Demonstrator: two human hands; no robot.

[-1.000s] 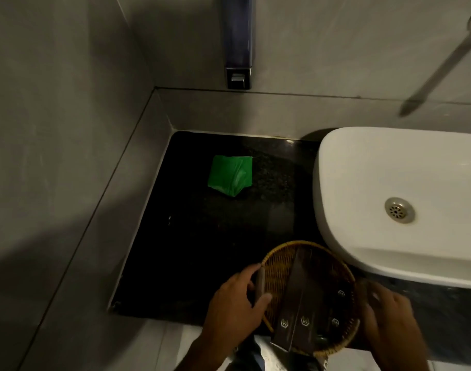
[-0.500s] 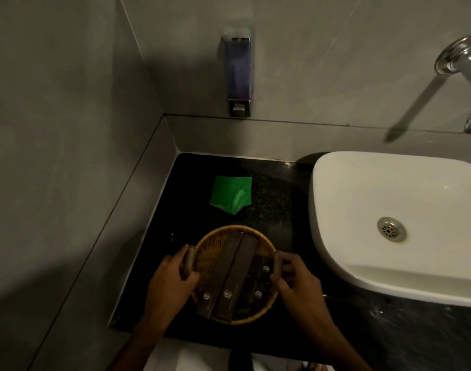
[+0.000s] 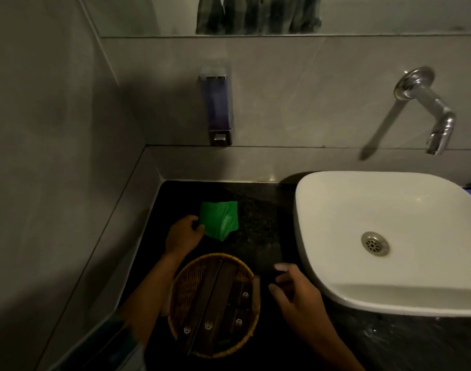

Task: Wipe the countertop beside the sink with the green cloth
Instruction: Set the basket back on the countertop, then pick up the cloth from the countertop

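The folded green cloth [image 3: 220,219] lies on the black countertop [image 3: 258,226] left of the white sink [image 3: 389,295]. My left hand [image 3: 183,234] is at the cloth's left edge, with fingers and thumb closed on that edge. The cloth still rests flat on the stone. My right hand [image 3: 295,293] hovers just right of the wicker basket [image 3: 186,285], fingers spread and holding nothing.
The round basket holds several dark flat packets [image 3: 215,303] and sits on the counter near the front edge. A soap dispenser [image 3: 217,111] hangs on the back wall and a chrome tap [image 3: 432,121] juts over the sink. A grey wall closes the left side.
Both hands have let go of the basket, which now rests on the counter. My left hand has moved forward to the cloth; my right hand has drawn off to the right.
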